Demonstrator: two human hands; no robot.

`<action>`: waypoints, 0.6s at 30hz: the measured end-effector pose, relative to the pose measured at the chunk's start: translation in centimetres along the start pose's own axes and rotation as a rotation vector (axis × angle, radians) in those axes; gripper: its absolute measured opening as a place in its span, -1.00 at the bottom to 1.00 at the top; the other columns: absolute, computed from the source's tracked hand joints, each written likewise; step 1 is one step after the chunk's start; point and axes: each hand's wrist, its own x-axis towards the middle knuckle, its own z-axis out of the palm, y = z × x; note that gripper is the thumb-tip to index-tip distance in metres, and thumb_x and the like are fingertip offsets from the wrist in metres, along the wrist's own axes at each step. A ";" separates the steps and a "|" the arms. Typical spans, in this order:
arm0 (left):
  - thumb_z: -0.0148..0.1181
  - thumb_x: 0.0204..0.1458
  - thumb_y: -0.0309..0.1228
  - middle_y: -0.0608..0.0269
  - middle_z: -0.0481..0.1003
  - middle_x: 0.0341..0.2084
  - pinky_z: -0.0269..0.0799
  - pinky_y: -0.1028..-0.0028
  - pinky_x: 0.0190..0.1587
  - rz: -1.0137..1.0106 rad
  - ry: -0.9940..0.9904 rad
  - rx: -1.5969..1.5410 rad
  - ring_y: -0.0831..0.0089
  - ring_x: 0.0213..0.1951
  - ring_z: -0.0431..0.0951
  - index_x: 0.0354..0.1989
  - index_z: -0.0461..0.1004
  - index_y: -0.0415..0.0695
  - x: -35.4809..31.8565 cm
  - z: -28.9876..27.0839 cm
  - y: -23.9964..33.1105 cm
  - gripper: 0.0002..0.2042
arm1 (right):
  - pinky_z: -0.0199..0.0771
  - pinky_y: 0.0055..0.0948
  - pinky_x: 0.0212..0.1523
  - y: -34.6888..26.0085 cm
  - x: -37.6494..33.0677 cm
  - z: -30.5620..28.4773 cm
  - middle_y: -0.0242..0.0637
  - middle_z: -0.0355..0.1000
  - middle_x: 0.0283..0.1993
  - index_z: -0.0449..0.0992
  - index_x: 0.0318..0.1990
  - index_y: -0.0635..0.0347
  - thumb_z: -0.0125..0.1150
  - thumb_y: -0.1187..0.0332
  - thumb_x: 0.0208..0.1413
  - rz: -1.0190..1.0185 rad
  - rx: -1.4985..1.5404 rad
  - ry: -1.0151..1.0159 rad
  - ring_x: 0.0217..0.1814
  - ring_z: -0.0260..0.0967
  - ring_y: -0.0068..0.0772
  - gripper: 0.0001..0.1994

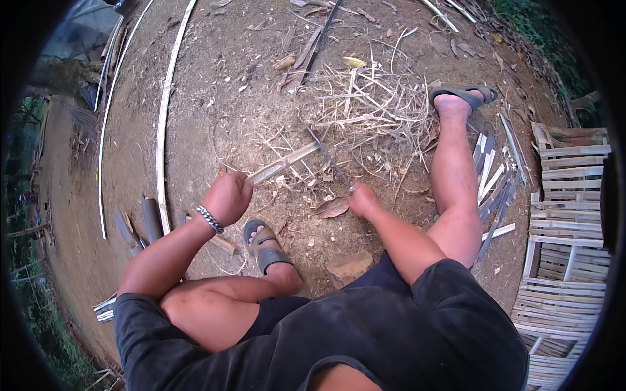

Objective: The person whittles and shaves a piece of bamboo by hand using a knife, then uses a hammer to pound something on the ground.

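My left hand [228, 197] is closed around one end of a flat, pale bamboo strip [284, 164], which slants up and to the right. In my right hand [363, 199] is the handle of a knife [331, 158]. Its long, thin dark blade points up and left, passing close to the strip's far end; whether they touch I cannot tell. Beyond that end lies a tangled heap of bamboo shavings [385, 107] on the dirt. A dry brown leaf [332, 208] rests on the ground beside my right hand.
Long bamboo strips [167, 98] lie on the ground at left, near a dark tube-like piece [152, 221]. Cut slats [495, 176] are piled beyond my right leg. A slatted bamboo structure [566, 260] stands at the right. My sandalled feet [268, 247] flank the work.
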 end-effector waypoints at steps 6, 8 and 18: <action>0.08 0.17 -0.35 -0.12 0.50 -0.63 0.50 0.03 -0.38 0.176 -0.013 0.340 -0.10 -0.51 0.56 -0.41 0.44 -0.22 -1.0 0.2 -0.2 -0.80 | 0.51 -0.06 -0.04 -4.2 -2.9 -1.2 -0.05 0.54 -0.19 0.47 0.02 0.15 0.15 0.43 0.10 -0.124 0.004 -0.078 -0.10 0.54 -0.02 -0.70; 0.07 0.17 -0.36 -0.09 0.50 -0.65 0.51 0.06 -0.42 0.222 -0.025 0.393 -0.08 -0.54 0.57 -0.40 0.42 -0.21 -1.1 0.4 0.1 -0.82 | 0.52 -0.06 -0.05 -9.0 -6.1 -2.7 -0.04 0.53 -0.23 0.47 0.00 0.18 0.15 0.43 0.09 -0.233 0.014 -0.146 -0.13 0.54 -0.03 -0.71; 0.05 0.12 -0.42 0.00 0.52 -0.66 0.53 0.15 -0.52 0.346 -0.022 0.455 0.06 -0.60 0.59 -0.42 0.38 -0.22 -0.5 0.1 2.1 -0.86 | 0.51 -0.10 0.04 -2.4 0.3 0.0 0.04 0.55 -0.07 0.45 0.09 0.20 0.21 0.41 0.05 -0.185 0.028 -0.007 -0.04 0.52 0.07 -0.60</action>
